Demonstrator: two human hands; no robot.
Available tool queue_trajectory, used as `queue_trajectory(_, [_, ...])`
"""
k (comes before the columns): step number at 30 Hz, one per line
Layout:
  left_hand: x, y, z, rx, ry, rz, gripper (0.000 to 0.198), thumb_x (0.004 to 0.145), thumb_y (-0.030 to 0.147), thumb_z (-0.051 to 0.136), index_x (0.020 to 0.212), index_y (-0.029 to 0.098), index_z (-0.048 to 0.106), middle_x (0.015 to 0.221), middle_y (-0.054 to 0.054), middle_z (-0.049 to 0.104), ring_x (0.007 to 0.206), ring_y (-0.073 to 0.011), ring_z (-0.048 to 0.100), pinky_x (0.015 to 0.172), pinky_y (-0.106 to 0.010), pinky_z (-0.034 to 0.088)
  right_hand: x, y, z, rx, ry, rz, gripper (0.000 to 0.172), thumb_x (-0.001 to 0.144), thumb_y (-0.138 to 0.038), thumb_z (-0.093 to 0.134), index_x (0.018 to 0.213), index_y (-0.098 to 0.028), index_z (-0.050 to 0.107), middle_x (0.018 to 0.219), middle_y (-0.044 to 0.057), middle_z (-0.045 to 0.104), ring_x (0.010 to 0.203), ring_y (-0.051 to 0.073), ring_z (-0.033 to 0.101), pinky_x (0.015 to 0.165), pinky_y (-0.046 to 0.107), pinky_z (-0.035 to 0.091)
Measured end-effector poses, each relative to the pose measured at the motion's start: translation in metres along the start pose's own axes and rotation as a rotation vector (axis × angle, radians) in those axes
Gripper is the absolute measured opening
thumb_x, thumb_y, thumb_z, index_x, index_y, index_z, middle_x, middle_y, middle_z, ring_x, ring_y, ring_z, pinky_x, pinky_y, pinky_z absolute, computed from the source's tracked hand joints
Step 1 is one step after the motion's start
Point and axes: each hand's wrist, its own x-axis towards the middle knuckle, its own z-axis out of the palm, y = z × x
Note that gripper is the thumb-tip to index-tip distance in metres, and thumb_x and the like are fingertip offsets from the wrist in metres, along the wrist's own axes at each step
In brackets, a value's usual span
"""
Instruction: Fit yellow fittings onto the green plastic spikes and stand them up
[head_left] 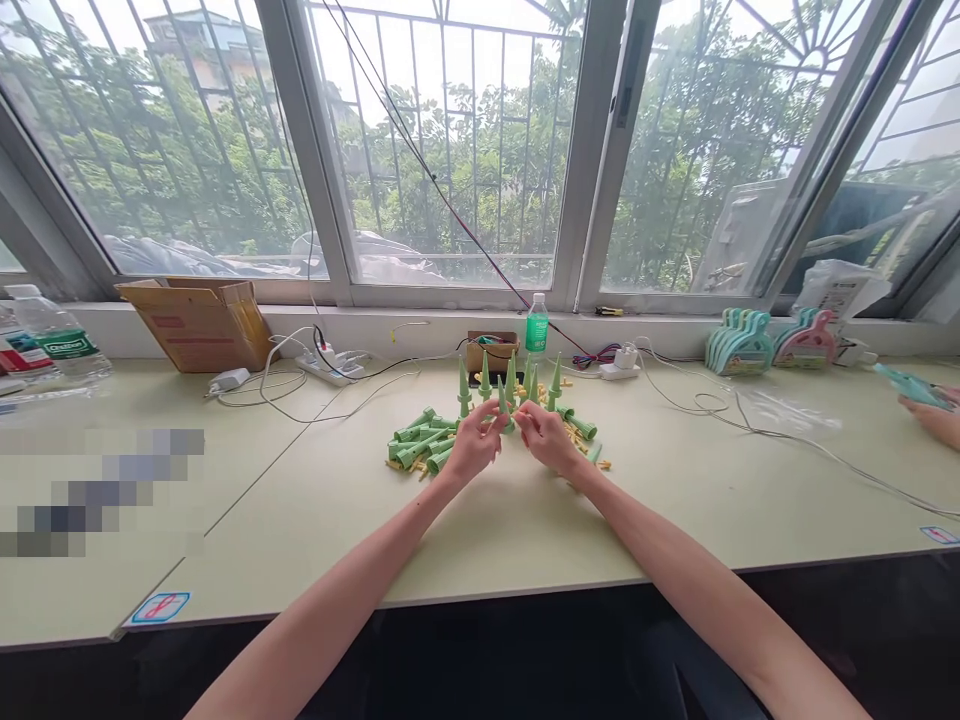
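Note:
Green pointed plastic pieces (555,385) stand upright in a group at the middle of the table. My left hand (474,442) is closed around the lower part of one green cone-shaped piece (502,394), its tip pointing up. Close by on the right, my right hand (547,440) has its fingers pinched together near that piece; what they hold is too small to make out. Loose green tubular pieces (411,452) lie in a pile left of my left hand. Small yellow peg-like parts (606,465) are scattered around and under the green pieces.
Behind the pieces are a small cardboard box (491,352) and a green-labelled bottle (537,325). A larger carton (199,325), power strip (330,365) and cables lie left. Small hangers (739,342) stand right, and another person's hand (934,420) holds a teal item.

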Motion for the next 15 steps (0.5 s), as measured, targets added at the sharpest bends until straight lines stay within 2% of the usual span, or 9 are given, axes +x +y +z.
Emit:
queue_trajectory(3, [0.0001,-0.0015,0.0000,0.074,-0.007,0.082,0.032,0.086,0.042,0.056,0.108,0.020,0.062,0.107,-0.007,0.059,0.046,-0.0029,0.049,0.038,-0.019,0.042,0.0014,0.0022,0.0003,-0.010,0.015,0.003,0.039,0.096,-0.047,0.036,0.067,-0.021,0.038,0.048,-0.005,0.040,0.046,0.010,0.035,0.049,0.024,0.026])
queue_trajectory(7, [0.0020,-0.0017,0.0000,0.183,0.010,0.185,0.027,0.089,0.039,0.053,0.105,0.022,0.065,0.101,-0.005,0.055,0.048,-0.0033,0.048,0.041,-0.020,0.043,0.0029,0.0017,-0.0002,-0.042,0.040,-0.014,0.042,0.096,-0.047,0.033,0.064,-0.021,0.037,0.049,-0.005,0.039,0.047,0.010,0.034,0.049,0.025,0.026])
queue_trajectory(15, [0.0072,-0.0017,-0.0047,0.385,0.096,0.299,0.025,0.089,0.037,0.053,0.107,0.025,0.065,0.089,-0.003,0.049,0.058,-0.0067,0.047,0.047,-0.019,0.044,0.0052,0.0007,0.0038,-0.057,0.061,-0.026,0.040,0.096,-0.047,0.034,0.068,-0.020,0.043,0.050,-0.004,0.041,0.048,0.010,0.034,0.051,0.024,0.027])
